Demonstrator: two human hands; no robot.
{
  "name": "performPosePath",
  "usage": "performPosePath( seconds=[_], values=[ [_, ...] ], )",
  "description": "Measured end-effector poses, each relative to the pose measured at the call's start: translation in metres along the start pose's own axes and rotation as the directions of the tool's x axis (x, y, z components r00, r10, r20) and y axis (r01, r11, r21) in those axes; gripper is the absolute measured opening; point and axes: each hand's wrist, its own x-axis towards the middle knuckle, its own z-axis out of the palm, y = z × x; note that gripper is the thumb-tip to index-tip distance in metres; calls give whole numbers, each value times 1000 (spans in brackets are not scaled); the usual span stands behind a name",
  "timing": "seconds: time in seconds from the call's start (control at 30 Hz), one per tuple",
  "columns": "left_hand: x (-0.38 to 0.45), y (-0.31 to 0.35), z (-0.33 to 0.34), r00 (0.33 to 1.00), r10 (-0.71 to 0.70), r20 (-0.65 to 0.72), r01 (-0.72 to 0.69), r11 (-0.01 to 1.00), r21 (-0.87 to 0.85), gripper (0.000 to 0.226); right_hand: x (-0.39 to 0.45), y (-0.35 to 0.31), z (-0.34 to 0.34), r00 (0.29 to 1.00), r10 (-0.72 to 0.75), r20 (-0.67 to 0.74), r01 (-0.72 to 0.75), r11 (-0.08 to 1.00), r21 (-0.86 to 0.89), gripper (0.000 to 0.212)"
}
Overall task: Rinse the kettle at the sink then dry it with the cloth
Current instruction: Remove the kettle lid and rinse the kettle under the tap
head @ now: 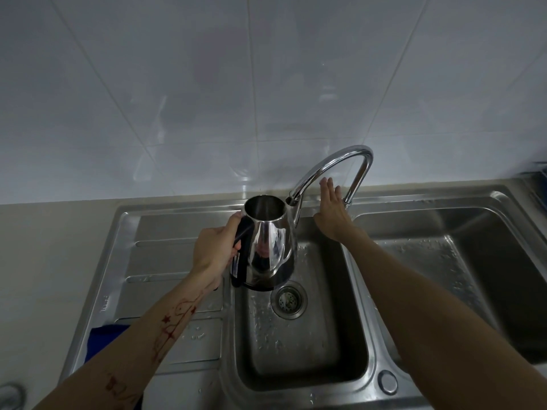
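We are at the rinse: our left hand has its fingers wrapped round the handle of the kettle, held over the sink below the tap. Our right hand, fingers spread flat, reaches behind the spout; the lever is hidden, and no water shows. The blue cloth lies half covered by our forearm.

My left forearm carries red stars and swirls, the kettle shines mirror silver with a black handle and base, the faucet is chrome, the sink dull steel grey, the cloth deep blue, the wall tiles pale bluish white.
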Motion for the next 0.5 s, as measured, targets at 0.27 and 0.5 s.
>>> performPosePath(
  seconds=[0.27,0.5],
  values=[
    [-2,1,0,998,48,32,-49,998,40,60,1,5,2,1000,-2,0,2,1000,2,88],
    [0,3,5,998,48,47,-51,998,48,58,-1,5,2,1000,13,-12,-13,1000,25,90]
  ],
)
